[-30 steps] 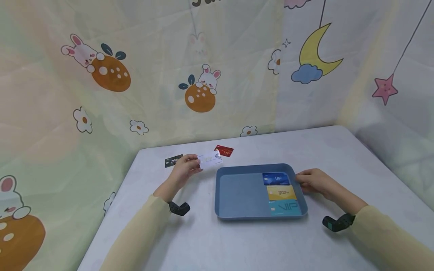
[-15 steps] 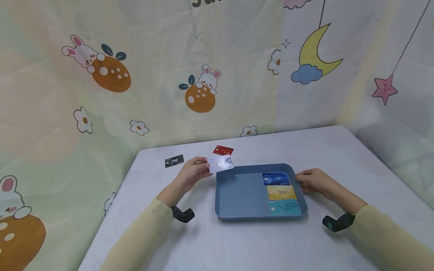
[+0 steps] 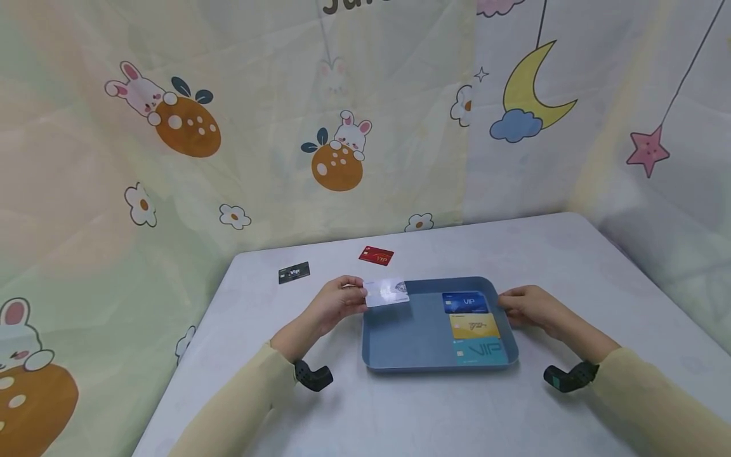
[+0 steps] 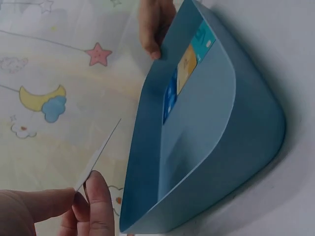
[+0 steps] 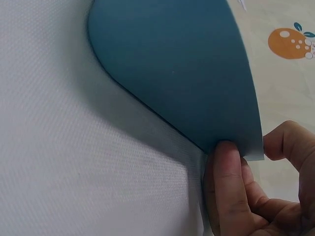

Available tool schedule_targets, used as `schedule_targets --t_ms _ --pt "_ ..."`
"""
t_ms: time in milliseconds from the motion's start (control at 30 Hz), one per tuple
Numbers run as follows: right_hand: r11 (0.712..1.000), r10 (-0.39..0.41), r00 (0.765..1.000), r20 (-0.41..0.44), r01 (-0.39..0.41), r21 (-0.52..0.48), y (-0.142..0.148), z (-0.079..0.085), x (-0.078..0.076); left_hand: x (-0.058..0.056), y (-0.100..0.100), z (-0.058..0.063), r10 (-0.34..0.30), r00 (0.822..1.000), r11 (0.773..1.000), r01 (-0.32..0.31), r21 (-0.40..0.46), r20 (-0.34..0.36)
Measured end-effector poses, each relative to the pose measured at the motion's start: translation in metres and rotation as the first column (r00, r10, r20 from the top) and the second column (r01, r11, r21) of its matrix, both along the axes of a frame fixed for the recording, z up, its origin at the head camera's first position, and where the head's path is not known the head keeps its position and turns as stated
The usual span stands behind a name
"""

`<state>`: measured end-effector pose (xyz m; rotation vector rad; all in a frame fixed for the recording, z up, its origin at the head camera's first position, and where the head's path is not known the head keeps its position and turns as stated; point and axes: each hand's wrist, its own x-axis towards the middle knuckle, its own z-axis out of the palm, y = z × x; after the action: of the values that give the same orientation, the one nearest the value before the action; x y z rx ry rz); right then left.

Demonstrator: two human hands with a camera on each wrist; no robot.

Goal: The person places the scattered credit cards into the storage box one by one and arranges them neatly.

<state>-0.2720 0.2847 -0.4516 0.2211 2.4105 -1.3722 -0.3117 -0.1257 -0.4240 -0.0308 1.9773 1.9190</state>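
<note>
A white card (image 3: 386,292) hangs over the back left corner of the blue-grey tray (image 3: 408,336). My left hand (image 3: 341,301) pinches its left end between thumb and fingers; the left wrist view shows the card (image 4: 100,153) edge-on, above the rim. At the tray's right side my right hand (image 3: 528,306) grips the wall, with a finger against the outside and the thumb at the rim in the right wrist view. Inside the tray, along its right end, lie a dark blue card (image 3: 465,303), a yellow card (image 3: 474,325) and a teal card (image 3: 480,351) in a column.
Behind the tray, a red card (image 3: 376,256) lies on the white-covered table (image 3: 434,412). Farther left is a black card (image 3: 294,272). A printed cloth backdrop (image 3: 400,127) rises at the table's back edge.
My left hand has carried the white card rightward and toward me, from beside the red card to over the tray's corner. The right hand has stayed at the tray.
</note>
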Motion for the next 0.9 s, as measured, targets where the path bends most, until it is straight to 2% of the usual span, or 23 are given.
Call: schedule_targets --t_ms 233,500,900 --pt "1.0 -0.006 1.0 -0.003 0.006 -0.007 0.0 0.001 0.001 0.009 0.007 -0.002 -0.052 0.999 0.999 0.052 -0.012 0.011" --pt "1.0 -0.001 1.0 -0.012 0.001 -0.007 -0.001 0.001 0.003 0.014 0.013 -0.006 -0.118 0.993 0.992 0.118 -0.042 0.012" --pt "1.0 0.002 1.0 -0.022 -0.002 0.006 -0.001 0.001 0.003 0.022 0.019 -0.008 -0.215 0.977 0.974 0.214 -0.072 -0.008"
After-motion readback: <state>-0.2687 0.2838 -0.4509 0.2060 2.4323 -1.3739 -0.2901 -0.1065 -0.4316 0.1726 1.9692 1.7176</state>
